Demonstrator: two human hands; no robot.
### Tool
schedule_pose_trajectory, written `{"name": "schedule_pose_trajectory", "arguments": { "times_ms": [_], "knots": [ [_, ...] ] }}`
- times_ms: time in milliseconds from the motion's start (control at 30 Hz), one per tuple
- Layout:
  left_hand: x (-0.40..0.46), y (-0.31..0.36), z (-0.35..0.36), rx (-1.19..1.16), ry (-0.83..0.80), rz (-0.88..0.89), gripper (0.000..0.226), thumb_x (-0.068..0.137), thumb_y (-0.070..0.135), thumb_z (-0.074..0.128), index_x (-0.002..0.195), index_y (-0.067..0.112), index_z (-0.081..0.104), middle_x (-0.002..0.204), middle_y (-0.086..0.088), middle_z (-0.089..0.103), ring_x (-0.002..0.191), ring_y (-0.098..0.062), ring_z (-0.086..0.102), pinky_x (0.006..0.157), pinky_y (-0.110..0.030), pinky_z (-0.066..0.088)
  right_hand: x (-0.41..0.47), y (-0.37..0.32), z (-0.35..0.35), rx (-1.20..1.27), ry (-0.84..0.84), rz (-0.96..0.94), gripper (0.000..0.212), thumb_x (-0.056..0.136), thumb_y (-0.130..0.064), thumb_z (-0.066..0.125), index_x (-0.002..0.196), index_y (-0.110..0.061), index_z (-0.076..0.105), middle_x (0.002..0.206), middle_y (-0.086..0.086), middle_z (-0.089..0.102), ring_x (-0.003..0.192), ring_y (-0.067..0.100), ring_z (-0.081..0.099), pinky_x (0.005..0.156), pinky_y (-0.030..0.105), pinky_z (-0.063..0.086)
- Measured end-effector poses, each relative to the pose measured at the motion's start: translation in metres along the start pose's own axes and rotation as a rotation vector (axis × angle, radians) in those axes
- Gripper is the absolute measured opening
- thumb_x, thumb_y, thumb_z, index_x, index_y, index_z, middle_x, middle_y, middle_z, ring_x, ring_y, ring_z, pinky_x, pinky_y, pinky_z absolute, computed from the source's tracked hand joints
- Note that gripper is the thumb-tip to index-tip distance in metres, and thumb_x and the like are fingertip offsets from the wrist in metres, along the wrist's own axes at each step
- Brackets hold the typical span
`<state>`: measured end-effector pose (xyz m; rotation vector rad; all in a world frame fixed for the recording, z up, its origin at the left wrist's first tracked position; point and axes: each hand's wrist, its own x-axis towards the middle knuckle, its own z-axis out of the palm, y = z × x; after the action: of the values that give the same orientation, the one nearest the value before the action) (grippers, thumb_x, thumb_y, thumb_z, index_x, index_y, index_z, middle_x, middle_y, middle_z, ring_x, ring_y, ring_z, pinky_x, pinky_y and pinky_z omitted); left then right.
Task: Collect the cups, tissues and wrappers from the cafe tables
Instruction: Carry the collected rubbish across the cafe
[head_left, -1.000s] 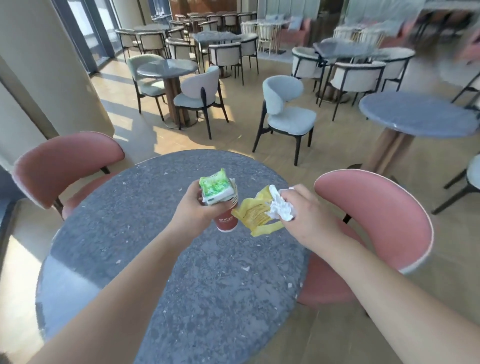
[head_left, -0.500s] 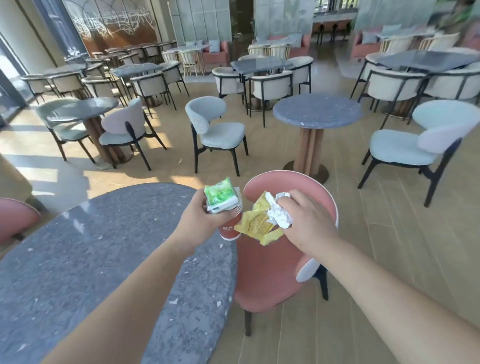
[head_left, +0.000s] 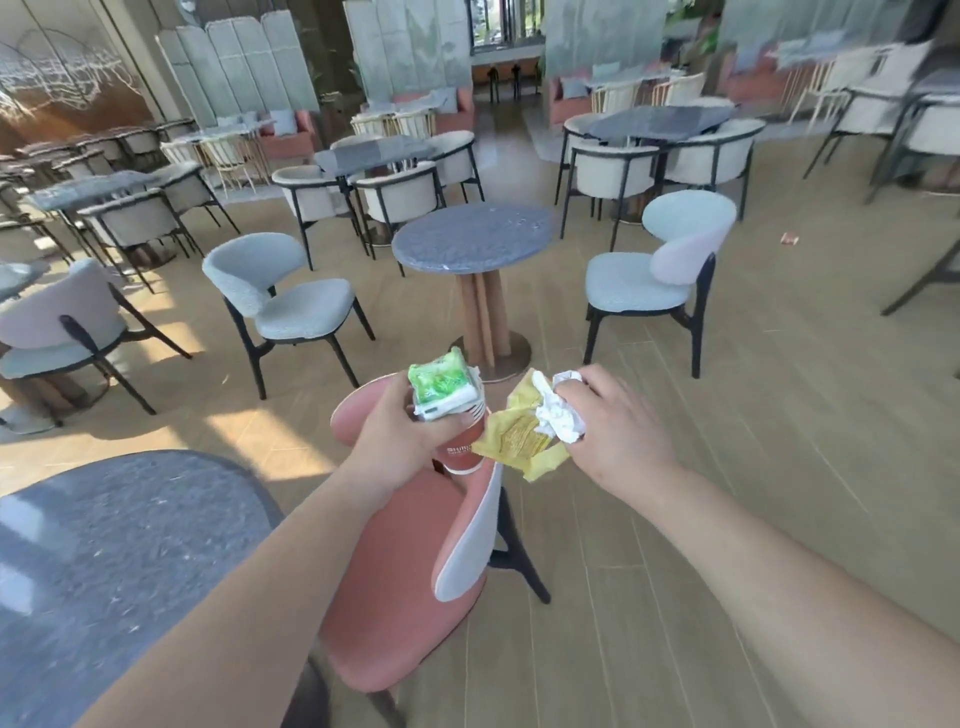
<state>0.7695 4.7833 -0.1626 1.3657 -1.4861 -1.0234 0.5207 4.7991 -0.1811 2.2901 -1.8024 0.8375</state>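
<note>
Red cup (head_left: 464, 451) and green tissue pack (head_left: 441, 387) gripped together in left hand (head_left: 400, 441); yellow wrapper (head_left: 519, 441) and crumpled tissue (head_left: 558, 415) pinched in right hand (head_left: 618, 431); view swung from grey table (head_left: 104, 545) toward next round table (head_left: 470, 239); cleared table judged finished.

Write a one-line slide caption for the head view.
Left hand grips red cup and green tissue pack; right hand holds yellow wrapper and crumpled tissue.

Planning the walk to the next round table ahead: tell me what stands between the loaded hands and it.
The pink chair sits directly below both hands, left hand and right hand; beyond it, open floor reaches the round table. Grey chairs flank the route.
</note>
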Motion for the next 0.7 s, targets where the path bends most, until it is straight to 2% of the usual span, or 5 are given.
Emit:
{"name": "schedule_pose_trajectory", "arguments": {
  "times_ms": [100, 267, 400, 567, 700],
  "knots": [
    [0.019, 0.012, 0.04, 0.01, -0.066, 0.016, 0.052, 0.072, 0.034, 0.091, 0.112, 0.041, 0.059, 0.098, 0.031, 0.072, 0.086, 0.008, 0.07, 0.064, -0.004, 0.048, -0.006, 0.037, -0.018, -0.022, 0.048, 0.042, 0.042, 0.062, -0.005, 0.076, 0.1, -0.016, 0.064, 0.097, 0.001, 0.057, 0.075, 0.024, 0.053, 0.058, 0.028, 0.03],
    [0.05, 0.032, 0.099, -0.03, -0.192, 0.02, 0.059, 0.069, 0.026, 0.092, 0.116, 0.036, 0.058, 0.1, 0.024, 0.074, 0.091, 0.001, 0.072, 0.067, -0.01, 0.052, -0.014, 0.089, -0.043, -0.063, 0.138, 0.093, 0.039, 0.055, -0.002, 0.078, 0.089, -0.013, 0.062, 0.083, 0.002, 0.054, 0.063, 0.018, 0.036, 0.052, 0.024, 0.026],
    [0.075, 0.041, 0.139, -0.022, -0.244, 0.027, 0.062, 0.06, 0.035, 0.089, 0.114, 0.036, 0.06, 0.1, 0.025, 0.074, 0.092, 0.001, 0.072, 0.077, -0.021, 0.055, -0.019, 0.126, -0.051, -0.105, 0.14, 0.169, 0.035, 0.057, -0.001, 0.077, 0.087, -0.011, 0.063, 0.081, 0.003, 0.054, 0.062, 0.021, 0.041, 0.052, 0.025, 0.027],
    [0.115, 0.045, 0.183, -0.074, -0.35, 0.024, 0.075, 0.05, 0.048, 0.089, 0.118, 0.036, 0.06, 0.105, 0.022, 0.074, 0.095, 0.001, 0.072, 0.069, -0.013, 0.052, -0.014, 0.173, -0.053, -0.14, 0.117, 0.272, 0.037, 0.059, 0.0, 0.073, 0.093, -0.012, 0.064, 0.087, 0.003, 0.056, 0.064, 0.025, 0.05, 0.051, 0.027, 0.032],
    [0.165, 0.044, 0.218, -0.096, -0.41, 0.005, 0.078, 0.05, 0.047, 0.089, 0.121, 0.036, 0.059, 0.108, 0.02, 0.074, 0.099, -0.001, 0.072, 0.078, -0.022, 0.053, 0.007, 0.211, -0.045, -0.179, 0.11, 0.32, 0.038, 0.059, 0.0, 0.073, 0.094, -0.013, 0.064, 0.086, 0.001, 0.056, 0.062, 0.022, 0.046, 0.052, 0.023, 0.027]
  ]
}}
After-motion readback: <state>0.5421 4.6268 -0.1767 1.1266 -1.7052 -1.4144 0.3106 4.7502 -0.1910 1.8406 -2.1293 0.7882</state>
